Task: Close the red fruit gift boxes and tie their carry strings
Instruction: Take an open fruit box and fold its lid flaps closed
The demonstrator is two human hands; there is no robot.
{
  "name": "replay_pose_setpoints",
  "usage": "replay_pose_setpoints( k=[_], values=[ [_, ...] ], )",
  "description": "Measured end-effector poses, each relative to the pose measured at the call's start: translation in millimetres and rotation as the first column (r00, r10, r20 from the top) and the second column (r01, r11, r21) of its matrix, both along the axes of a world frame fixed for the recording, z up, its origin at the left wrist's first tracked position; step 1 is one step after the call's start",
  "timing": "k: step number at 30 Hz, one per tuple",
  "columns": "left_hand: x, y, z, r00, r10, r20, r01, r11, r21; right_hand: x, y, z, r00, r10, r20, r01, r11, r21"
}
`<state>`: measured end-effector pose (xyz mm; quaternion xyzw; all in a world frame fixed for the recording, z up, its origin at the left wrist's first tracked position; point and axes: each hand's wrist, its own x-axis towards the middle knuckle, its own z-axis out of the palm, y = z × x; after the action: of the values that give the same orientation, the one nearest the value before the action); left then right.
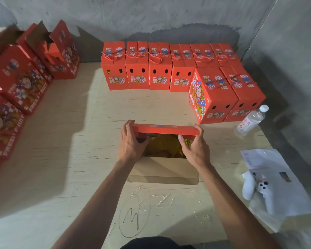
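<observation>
Both hands, the left hand and right hand, grip the far red flap of the open gift box (yellow fruit showing inside) on the plywood floor directly before the person.

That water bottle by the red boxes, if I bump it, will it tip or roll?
The water bottle looks tall and narrow, so it probably tips easily. It seems round, so likely rolls afterward. Clear thin plastic suggests it's light.
</observation>
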<state>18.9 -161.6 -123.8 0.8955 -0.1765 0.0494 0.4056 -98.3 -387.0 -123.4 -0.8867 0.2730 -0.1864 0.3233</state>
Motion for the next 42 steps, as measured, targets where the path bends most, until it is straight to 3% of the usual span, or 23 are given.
replay_pose_setpoints(
  k=[6,17,20,25,34,38,42],
  values=[
    [0,2,0,0.998,-0.019,0.056,0.021,0.999,-0.034,0,1,3,0.999,0.013,-0.029,-0.013,1.0,0.002],
    [-2,5,5,0.999,-0.035,-0.011,0.035,0.999,-0.04,4,-2,2,0.99,0.028,-0.135,-0.015,0.995,0.097],
    [-3,5,6,0.999,-0.043,0.024,0.044,0.997,-0.058,6,-2,0,0.985,0.0,-0.173,0.002,1.0,0.008],
    [-2,7,1,1.0,0.002,-0.021,-0.004,0.994,-0.107,1,-2,2,0.997,0.044,-0.056,-0.043,0.999,0.023],
    [-6,9,4,0.997,-0.065,-0.038,0.06,0.99,-0.13,-6,6,10,0.996,-0.047,0.079,0.034,0.987,0.156],
    [-7,8,3,0.996,-0.064,0.069,0.071,0.991,-0.111,-2,6,10,0.99,-0.122,0.07,0.114,0.987,0.111],
    [-4,7,-4,0.986,-0.081,0.147,0.089,0.995,-0.049,-2,4,8,0.995,-0.095,0.042,0.092,0.993,0.067]
  ],
)
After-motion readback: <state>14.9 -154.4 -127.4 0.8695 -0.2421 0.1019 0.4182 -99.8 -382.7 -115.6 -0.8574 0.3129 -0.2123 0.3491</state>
